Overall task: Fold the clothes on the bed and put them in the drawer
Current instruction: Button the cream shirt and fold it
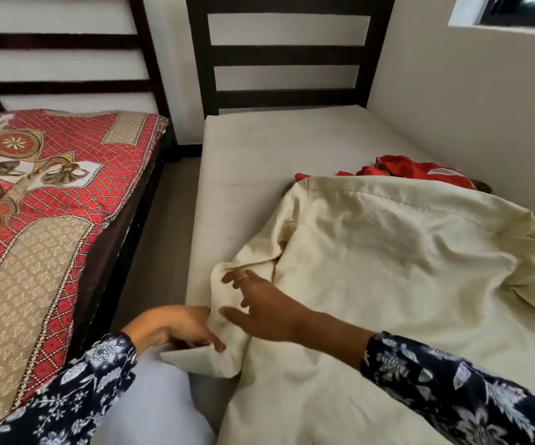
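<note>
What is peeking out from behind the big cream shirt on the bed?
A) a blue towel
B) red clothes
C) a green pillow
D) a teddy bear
B: red clothes lie bunched on the bed near the wall, just past the far edge of the cream shirt.

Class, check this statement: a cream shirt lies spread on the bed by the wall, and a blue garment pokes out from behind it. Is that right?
Not quite. The garment poking out behind the cream shirt is red, not blue, as the head view shows. The rest holds: the shirt lies spread on the bed by the wall.
</note>
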Demonstrator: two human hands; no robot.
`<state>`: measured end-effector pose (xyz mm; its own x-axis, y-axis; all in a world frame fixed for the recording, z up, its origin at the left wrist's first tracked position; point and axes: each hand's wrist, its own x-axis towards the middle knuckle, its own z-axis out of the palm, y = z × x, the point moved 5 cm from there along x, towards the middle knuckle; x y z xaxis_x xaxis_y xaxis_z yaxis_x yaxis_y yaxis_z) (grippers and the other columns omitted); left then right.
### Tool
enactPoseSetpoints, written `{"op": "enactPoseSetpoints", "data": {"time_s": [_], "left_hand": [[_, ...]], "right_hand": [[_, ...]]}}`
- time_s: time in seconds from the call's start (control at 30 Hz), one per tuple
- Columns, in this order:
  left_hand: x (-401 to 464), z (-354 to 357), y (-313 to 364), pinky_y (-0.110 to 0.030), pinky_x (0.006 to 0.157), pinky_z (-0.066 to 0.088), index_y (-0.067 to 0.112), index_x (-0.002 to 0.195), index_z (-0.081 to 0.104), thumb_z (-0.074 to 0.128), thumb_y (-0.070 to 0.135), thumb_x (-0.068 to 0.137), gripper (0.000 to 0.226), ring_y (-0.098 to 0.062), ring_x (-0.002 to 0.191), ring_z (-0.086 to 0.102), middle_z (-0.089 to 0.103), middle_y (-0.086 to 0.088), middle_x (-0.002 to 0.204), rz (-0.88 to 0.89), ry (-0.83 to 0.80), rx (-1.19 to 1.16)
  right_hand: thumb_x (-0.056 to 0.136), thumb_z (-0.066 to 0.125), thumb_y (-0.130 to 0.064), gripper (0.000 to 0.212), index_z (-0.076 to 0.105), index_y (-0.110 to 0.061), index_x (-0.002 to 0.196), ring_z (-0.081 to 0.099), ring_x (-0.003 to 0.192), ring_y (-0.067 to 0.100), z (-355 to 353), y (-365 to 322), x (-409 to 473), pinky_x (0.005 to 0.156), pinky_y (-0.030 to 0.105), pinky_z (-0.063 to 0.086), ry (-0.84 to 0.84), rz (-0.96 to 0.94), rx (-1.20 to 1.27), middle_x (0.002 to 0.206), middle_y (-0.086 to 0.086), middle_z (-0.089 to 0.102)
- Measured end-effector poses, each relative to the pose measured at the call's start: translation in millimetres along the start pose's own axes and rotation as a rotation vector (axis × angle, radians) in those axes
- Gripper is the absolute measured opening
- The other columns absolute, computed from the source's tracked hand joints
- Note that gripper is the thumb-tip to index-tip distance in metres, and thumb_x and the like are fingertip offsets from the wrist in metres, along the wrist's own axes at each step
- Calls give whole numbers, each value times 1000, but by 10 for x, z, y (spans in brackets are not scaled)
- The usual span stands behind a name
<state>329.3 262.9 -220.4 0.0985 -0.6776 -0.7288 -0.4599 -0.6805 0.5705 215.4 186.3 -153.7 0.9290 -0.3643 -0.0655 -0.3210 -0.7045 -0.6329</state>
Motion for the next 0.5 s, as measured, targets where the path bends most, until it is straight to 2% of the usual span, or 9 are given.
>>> {"op": "enactPoseSetpoints", "data": {"time_s": [0.07,0.13,0.17,0.2,0.27,0.33,0.4,0.43,0.5], "left_hand": [[-36,-191,64,-33,89,51,16,114,61,57,23,90,25,-22,100,63,66,-7,109,-11,287,222],[-238,-374,238,-36,88,50,17,124,53,44,26,98,30,-26,106,61,62,-8,117,-28,665,554],[-395,-451,367,-37,83,52,17,122,55,49,24,97,27,-27,103,64,63,-8,114,28,895,716],[-579,-501,501,-37,73,55,14,114,61,63,17,91,24,-28,91,68,67,-9,103,155,1136,860],[-927,-522,639,-37,51,55,5,95,70,86,3,63,36,-31,62,69,71,-12,80,394,1389,969],[-1063,-531,642,-39,53,54,0,93,71,90,0,52,45,-34,65,68,72,-17,83,514,1469,1001],[-1056,-530,564,-41,59,55,-1,99,71,90,0,49,53,-36,74,68,72,-19,93,473,1441,1027],[-1009,-509,499,-41,59,55,-1,100,71,89,-1,49,53,-35,76,68,71,-19,96,439,1423,1044],[-804,-452,317,-36,51,52,3,91,73,85,-2,50,43,-32,71,65,67,-15,91,336,1346,1080]], "right_hand": [[91,63,-27,71,22,-20,149,40,131,33,71,-173,-106,105,32,34,-21,-147,-94,157,5,15],[89,65,-25,83,11,-27,152,35,134,38,105,-327,-166,108,45,36,30,-285,-263,161,-4,-5],[90,64,-24,84,8,-28,152,37,133,40,91,-399,-173,107,48,39,83,-327,-301,161,-6,-9],[91,62,-23,82,7,-29,152,36,134,38,56,-464,-175,107,49,39,146,-344,-289,161,-6,-10],[94,55,-20,74,8,-29,151,32,139,33,-90,-596,-160,111,43,36,276,-311,-162,161,-3,-6],[93,51,-13,68,14,-26,148,31,138,30,-264,-688,-130,109,38,35,397,-281,-90,160,3,6],[88,50,-11,66,23,-18,148,32,135,30,-346,-686,-48,110,40,34,435,-260,-146,156,7,20],[88,52,-11,67,25,-18,149,31,135,31,-320,-619,25,111,42,32,389,-217,-189,154,6,23],[88,53,-10,72,21,-23,151,22,140,34,-150,-379,160,114,44,24,191,-63,-267,157,3,19]]}}
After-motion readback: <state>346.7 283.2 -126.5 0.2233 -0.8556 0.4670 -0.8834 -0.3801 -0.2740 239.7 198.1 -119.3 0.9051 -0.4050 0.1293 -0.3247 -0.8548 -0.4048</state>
